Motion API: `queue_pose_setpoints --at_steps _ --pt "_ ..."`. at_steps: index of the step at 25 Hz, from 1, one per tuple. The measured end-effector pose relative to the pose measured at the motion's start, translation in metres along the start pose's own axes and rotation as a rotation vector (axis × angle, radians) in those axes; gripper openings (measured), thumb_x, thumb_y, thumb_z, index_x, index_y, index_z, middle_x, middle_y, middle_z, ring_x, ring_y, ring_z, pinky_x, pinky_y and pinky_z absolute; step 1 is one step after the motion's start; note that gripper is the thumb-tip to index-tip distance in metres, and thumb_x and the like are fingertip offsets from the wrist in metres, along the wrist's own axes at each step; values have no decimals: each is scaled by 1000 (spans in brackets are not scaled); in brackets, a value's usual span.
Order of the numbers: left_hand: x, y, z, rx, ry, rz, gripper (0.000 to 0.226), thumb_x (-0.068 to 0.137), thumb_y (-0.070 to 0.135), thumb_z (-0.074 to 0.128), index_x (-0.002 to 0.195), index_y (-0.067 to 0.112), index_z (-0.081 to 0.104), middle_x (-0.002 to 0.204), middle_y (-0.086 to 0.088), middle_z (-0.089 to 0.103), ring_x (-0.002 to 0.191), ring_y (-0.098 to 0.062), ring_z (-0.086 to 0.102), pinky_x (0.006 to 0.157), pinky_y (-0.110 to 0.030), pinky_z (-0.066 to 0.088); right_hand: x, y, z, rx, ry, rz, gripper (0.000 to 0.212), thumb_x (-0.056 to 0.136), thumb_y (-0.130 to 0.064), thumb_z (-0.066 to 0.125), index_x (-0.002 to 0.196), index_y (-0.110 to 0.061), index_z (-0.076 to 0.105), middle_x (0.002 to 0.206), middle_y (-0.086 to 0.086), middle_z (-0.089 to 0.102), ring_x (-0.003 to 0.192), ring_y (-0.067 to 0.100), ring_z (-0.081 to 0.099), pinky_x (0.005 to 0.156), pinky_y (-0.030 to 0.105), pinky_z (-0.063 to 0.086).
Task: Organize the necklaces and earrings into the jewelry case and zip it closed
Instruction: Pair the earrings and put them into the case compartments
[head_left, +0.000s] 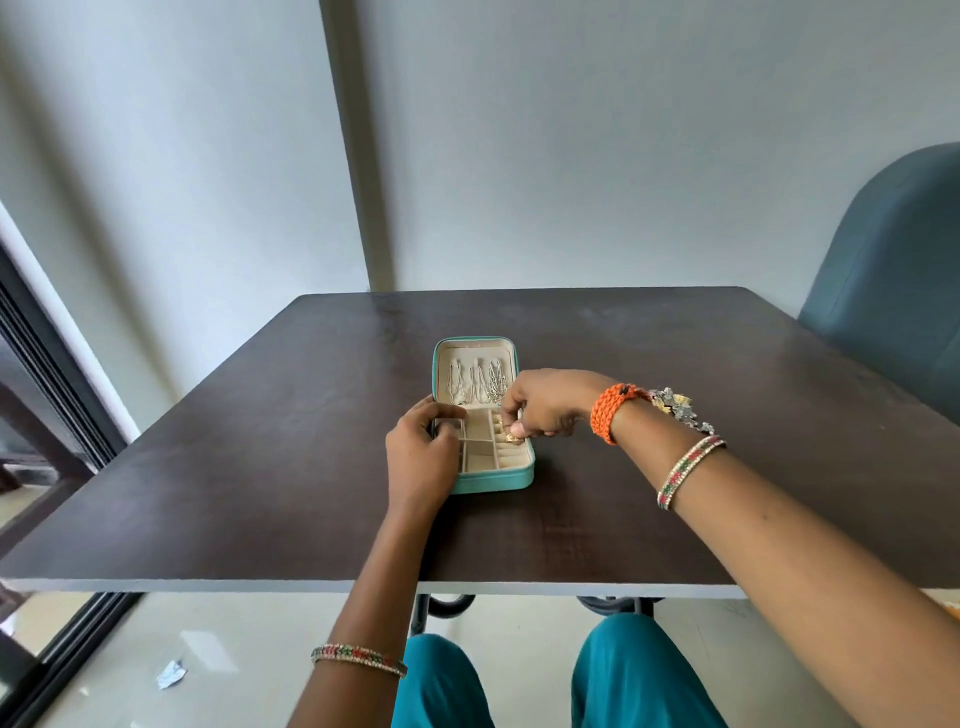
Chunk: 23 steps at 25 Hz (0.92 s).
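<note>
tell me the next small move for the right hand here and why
Probably press the gold earring down into the right-side slots of the jewelry case and let go. The right hand pinches it just over them, the left hand steadies the case's left edge, and the necklaces already hang in the lid.
</note>
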<state>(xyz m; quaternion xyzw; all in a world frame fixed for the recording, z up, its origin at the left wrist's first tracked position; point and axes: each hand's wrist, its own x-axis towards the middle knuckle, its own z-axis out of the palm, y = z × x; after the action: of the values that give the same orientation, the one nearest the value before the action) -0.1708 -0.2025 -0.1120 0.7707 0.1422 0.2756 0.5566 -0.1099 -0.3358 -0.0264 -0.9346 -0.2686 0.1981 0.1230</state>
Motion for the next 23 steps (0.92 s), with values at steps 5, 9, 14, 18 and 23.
queue_pose_setpoints --at_steps 5,9,14,18,23 --pt "0 -1 0 -2 -3 5 30 86 0 45 84 13 72 105 16 58 83 -15 66 63 -24 53 -3 8 9 -33 242 -42 13 82 -28 71 95 -25 72 75 -15 54 85 13 57 74 31 47" --pt "-1 -1 0 4 0 18 29 84 -1 45 81 13 71 105 7 65 79 -16 66 57 -18 47 -5 15 21 136 352 -53 11 75 -27 78 81 -23 70 74 -13 58 77 10 58 73 33 51" --pt "0 -2 1 24 -7 3 29 85 1 45 85 11 72 106 15 59 84 -13 65 62 -22 53 -4 18 27 217 356 -3 14 76 -25 77 77 -16 66 69 -14 57 68 6 54 72 32 48" --pt "-4 3 -3 47 -5 14 29 83 0 45 85 11 72 97 1 68 66 -9 60 52 -11 42 -3 14 23 139 306 23 15 79 -29 74 76 -18 64 83 -5 65 83 14 62 76 30 52" --pt "-1 -1 -1 48 -34 -18 30 85 5 44 87 17 72 89 -1 71 72 -17 68 53 -22 50 -19 38 20 358 556 37 23 87 -28 63 77 -7 66 64 0 63 53 11 53 43 17 36"
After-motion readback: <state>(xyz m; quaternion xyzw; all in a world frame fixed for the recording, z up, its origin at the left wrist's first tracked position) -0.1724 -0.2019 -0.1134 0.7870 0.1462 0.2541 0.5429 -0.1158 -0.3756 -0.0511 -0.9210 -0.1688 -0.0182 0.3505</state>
